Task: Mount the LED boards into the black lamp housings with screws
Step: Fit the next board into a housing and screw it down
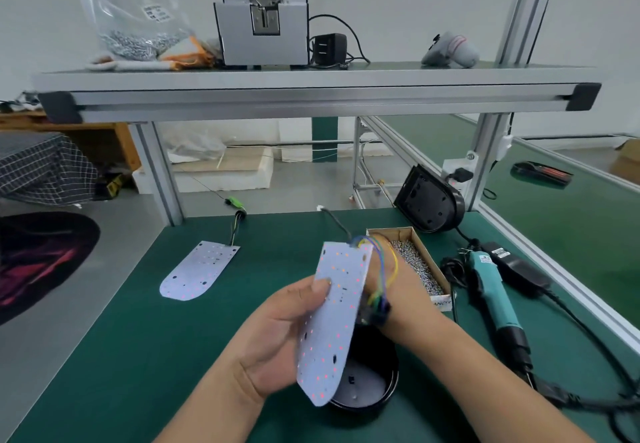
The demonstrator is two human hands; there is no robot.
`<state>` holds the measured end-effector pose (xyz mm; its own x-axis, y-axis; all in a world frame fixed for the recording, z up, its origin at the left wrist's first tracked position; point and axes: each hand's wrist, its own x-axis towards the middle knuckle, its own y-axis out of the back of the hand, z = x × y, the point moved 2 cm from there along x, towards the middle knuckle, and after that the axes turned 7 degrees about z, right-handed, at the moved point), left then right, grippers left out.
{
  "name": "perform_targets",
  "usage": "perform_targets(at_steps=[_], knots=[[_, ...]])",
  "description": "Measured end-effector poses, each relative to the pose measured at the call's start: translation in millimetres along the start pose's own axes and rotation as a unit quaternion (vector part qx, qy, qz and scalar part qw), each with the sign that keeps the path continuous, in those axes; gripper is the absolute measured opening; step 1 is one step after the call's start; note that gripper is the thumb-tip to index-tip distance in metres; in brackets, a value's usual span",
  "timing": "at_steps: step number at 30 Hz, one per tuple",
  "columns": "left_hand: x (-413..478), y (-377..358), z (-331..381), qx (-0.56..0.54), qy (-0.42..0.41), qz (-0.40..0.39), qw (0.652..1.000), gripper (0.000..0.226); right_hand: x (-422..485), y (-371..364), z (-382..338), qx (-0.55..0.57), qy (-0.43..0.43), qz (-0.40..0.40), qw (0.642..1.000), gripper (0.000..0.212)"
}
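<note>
My left hand (284,335) grips a white LED board (334,321) by its left edge, thumb on its face, and holds it tilted on edge above a black lamp housing (367,383) on the green mat. Coloured wires (381,269) run from the board's top down to a dark connector. My right hand (405,290) is behind the board at those wires; the board hides its fingers. A second LED board (199,271) lies flat at the left. Another black housing (429,200) leans against the frame post.
An open cardboard box of screws (417,262) sits right behind my right hand. A teal electric screwdriver (491,290) with its cable lies to the right. Overhead, the shelf (311,77) carries a screw feeder, a bag of screws and gloves.
</note>
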<state>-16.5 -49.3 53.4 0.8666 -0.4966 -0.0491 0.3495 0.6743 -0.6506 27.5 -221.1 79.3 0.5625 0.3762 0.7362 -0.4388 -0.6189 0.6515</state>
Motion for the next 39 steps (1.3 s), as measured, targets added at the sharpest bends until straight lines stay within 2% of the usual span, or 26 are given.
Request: perform_targets(at_steps=[1,2,3,7,8,10,11,13,15,19,25,28,32,34,36,39], knots=[[-3,0,5,0.008,-0.017,-0.012,1.000,0.026,5,-2,0,-0.037,0.006,-0.014,0.999,0.013],[-6,1,12,0.019,-0.034,-0.022,0.999,0.024,5,-5,8,-0.062,-0.051,-0.067,0.995,0.009],[-11,3,18,0.029,-0.051,-0.034,0.998,0.022,3,-10,17,-0.051,-0.106,-0.073,0.990,0.008],[-28,22,47,-0.016,-0.123,-0.094,0.988,0.016,-1,-2,54,-0.004,-0.240,0.002,0.971,0.005],[-29,26,52,-0.014,-0.140,-0.063,0.988,0.019,-2,2,60,-0.002,-0.258,0.006,0.966,0.005],[-29,35,55,0.034,-0.182,0.056,0.981,0.017,-2,3,74,-0.016,-0.270,0.012,0.963,0.003],[-27,38,53,0.054,-0.199,0.110,0.972,0.010,-3,2,80,-0.035,-0.259,0.018,0.965,0.004],[-22,42,48,0.059,-0.217,0.191,0.955,0.018,-4,0,81,-0.052,-0.219,0.032,0.974,0.009],[-17,43,46,0.039,-0.225,0.223,0.948,0.025,-6,-3,81,-0.040,-0.191,0.045,0.980,0.010],[-12,50,46,-0.002,-0.241,0.267,0.933,0.027,-7,2,88,-0.075,-0.208,0.060,0.973,0.009],[-13,77,55,-0.114,-0.283,0.296,0.905,0.017,-14,21,108,-0.113,-0.280,0.062,0.951,0.006],[-7,74,48,-0.128,-0.245,0.288,0.917,0.016,-12,23,97,-0.001,-0.300,0.122,0.946,0.018],[6,58,25,-0.064,-0.147,0.300,0.940,0.022,-3,16,58,0.219,-0.306,0.167,0.911,0.024],[9,54,15,-0.014,-0.102,0.303,0.947,0.031,-2,4,42,0.344,-0.325,0.147,0.869,0.021],[9,52,10,0.030,-0.078,0.295,0.952,0.036,-4,-12,32,0.409,-0.343,0.107,0.839,0.012],[9,55,9,0.033,-0.071,0.297,0.952,0.036,-10,-31,24,0.414,-0.361,0.042,0.834,0.013]])
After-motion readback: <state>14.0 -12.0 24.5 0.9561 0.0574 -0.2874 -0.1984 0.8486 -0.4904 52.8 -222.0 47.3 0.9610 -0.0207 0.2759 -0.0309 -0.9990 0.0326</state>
